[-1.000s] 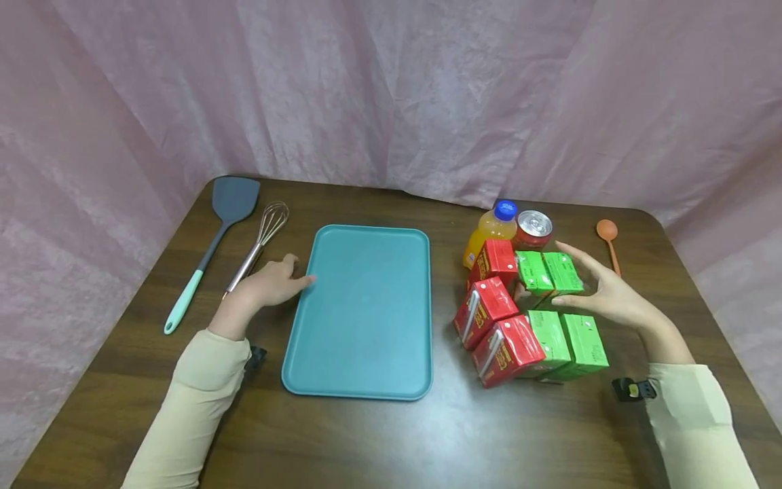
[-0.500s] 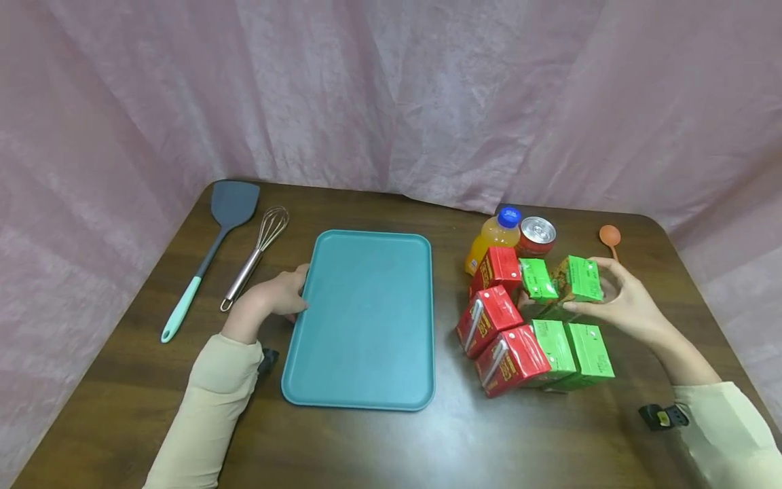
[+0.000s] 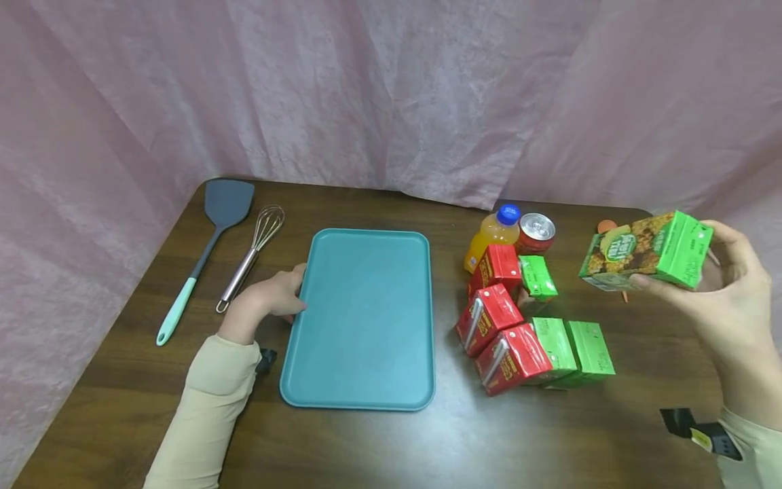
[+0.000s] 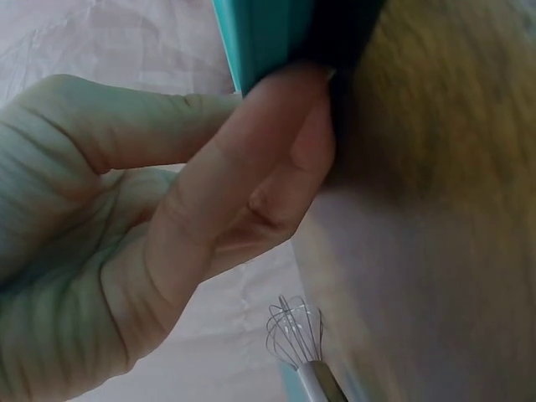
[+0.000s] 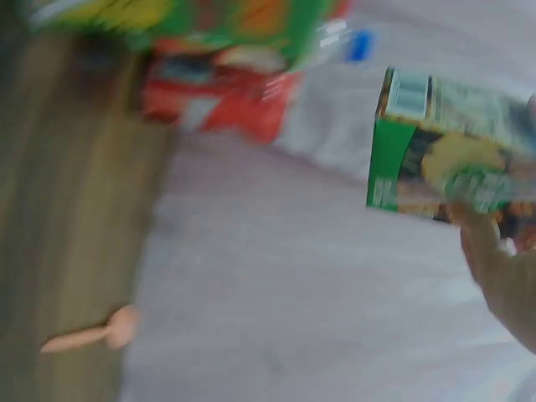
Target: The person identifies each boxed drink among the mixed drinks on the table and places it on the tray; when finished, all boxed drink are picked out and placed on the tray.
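At the right, my right hand (image 3: 730, 299) holds a green snack box (image 3: 647, 248) above the table, tilted on its side with its printed front showing. The right wrist view shows the same box (image 5: 452, 155) with a finger along its face. My left hand (image 3: 269, 297) pinches the left rim of the teal tray (image 3: 366, 319); the left wrist view has thumb and fingers on the tray's edge (image 4: 260, 38). Right of the tray stand red boxes (image 3: 511, 356) and green boxes (image 3: 589, 350), close together. One more green box (image 3: 536, 275) stands behind them.
Behind the boxes stand an orange juice bottle (image 3: 493, 234) and a red can (image 3: 536, 232). An orange spoon (image 3: 607, 225) lies partly hidden behind the held box. A spatula (image 3: 210, 248) and a whisk (image 3: 252, 255) lie left of the tray. A pink curtain (image 3: 391, 95) hangs behind the table.
My right hand has taken one green box out of the back of the group, lifted it and carried it rightward. My left hand has come to grip the tray's left rim.
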Available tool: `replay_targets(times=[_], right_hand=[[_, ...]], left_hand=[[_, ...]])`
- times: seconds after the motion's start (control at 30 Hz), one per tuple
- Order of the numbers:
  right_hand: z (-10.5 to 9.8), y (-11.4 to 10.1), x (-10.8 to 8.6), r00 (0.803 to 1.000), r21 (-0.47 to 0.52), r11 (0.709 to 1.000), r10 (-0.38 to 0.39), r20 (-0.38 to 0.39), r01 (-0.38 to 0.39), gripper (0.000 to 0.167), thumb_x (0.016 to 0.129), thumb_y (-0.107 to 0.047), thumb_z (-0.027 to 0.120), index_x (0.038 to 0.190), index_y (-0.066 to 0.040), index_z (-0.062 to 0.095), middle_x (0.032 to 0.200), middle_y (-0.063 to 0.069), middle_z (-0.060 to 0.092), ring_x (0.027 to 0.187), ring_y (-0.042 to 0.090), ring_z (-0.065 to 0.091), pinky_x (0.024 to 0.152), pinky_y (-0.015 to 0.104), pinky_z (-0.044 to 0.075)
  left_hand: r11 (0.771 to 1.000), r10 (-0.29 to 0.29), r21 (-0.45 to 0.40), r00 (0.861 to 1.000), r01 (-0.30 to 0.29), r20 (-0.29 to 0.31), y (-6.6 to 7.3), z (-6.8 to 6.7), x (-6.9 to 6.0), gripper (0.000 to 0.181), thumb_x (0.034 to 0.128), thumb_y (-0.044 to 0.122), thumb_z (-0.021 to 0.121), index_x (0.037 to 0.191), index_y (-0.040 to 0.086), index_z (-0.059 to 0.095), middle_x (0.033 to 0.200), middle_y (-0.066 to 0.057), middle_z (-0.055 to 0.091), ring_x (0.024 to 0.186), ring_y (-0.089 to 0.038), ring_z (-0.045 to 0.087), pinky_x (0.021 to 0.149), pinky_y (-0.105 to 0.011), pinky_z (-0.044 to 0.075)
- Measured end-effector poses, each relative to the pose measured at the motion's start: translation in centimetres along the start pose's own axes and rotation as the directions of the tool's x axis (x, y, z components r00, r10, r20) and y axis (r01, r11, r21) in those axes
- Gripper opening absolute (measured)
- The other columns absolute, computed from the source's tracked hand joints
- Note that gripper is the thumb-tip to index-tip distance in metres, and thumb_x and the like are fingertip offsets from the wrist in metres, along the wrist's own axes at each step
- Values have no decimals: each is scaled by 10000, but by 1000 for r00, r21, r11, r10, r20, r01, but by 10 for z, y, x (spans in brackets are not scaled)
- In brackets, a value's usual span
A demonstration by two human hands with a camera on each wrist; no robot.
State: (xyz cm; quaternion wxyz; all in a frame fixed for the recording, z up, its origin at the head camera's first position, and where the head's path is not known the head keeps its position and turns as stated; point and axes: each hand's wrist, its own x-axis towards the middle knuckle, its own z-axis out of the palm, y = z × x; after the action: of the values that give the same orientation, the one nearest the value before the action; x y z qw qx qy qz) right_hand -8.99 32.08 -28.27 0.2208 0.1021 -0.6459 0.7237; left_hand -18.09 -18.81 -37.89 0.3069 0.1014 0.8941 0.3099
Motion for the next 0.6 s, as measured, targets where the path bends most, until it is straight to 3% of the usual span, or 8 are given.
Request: replay_targets(times=[0.17, 0.3, 0.47, 0.6], right_hand=[[36, -17, -6, 986, 187, 970, -146, -81, 159, 794, 467, 457, 544, 1205, 177, 456, 1144, 224, 560, 1013, 267, 568, 759, 235, 543], [79, -28, -14, 973, 197, 955, -205, -107, 223, 762, 480, 406, 616, 1193, 176, 476, 1122, 234, 552, 1003, 285, 550, 799, 267, 530], [135, -35, -24, 972, 202, 950, -229, -59, 236, 743, 494, 352, 671, 1189, 151, 503, 1120, 229, 561, 1040, 306, 525, 869, 309, 497], [171, -28, -28, 975, 140, 967, -221, 32, 215, 728, 527, 324, 685, 1205, 119, 515, 1148, 225, 565, 1072, 326, 525, 897, 339, 495]], left_hand=[[1000, -14, 5, 1000, 14, -9, 2, -3, 1, 731, 834, -55, 532, 1416, -112, 94, 1098, -294, 542, 749, -244, 640, 621, -319, 559], [1000, -20, 20, 1000, 20, -15, 3, -7, 0, 724, 830, -53, 532, 1406, -123, 100, 1071, -298, 539, 744, -250, 638, 616, -319, 559], [998, -28, 55, 1000, 28, -11, 3, -11, -2, 741, 839, -30, 530, 1413, -125, 72, 1049, -292, 546, 710, -238, 631, 617, -315, 548], [998, -20, 59, 1000, 21, -16, 4, -13, -1, 740, 842, -30, 531, 1415, -123, 72, 1063, -305, 539, 706, -241, 633, 614, -317, 550]])
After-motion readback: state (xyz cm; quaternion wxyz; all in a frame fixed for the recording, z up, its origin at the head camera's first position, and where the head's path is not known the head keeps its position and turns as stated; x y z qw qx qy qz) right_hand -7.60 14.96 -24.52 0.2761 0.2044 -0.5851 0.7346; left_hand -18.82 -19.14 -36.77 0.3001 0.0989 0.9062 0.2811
